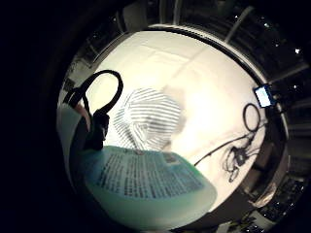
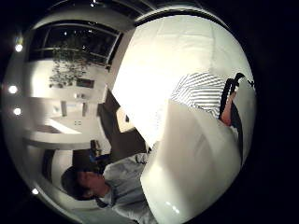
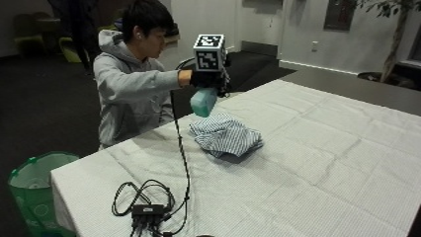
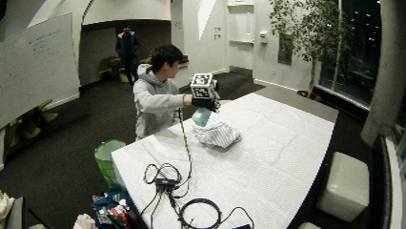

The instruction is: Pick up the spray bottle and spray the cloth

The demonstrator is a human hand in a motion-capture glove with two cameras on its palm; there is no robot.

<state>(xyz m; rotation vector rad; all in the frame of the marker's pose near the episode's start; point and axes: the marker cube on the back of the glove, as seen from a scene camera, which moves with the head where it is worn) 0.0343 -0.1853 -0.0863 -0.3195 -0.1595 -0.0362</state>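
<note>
Person at table edge, gloved right hand raised, fingers wrapped round the top of a pale green spray bottle. Bottle hangs in the air just above the crumpled striped cloth, not touching it. Cloth lies on the white table.

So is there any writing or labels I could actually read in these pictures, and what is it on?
Spray bottle held in the gloved right hand: a label with many lines of dark print, too small and blurred to read.
Whiteboard on the wall: faint handwriting, unreadable.
Striped cloth and table: no text.
Nothing can be quoted as it reads.
</note>
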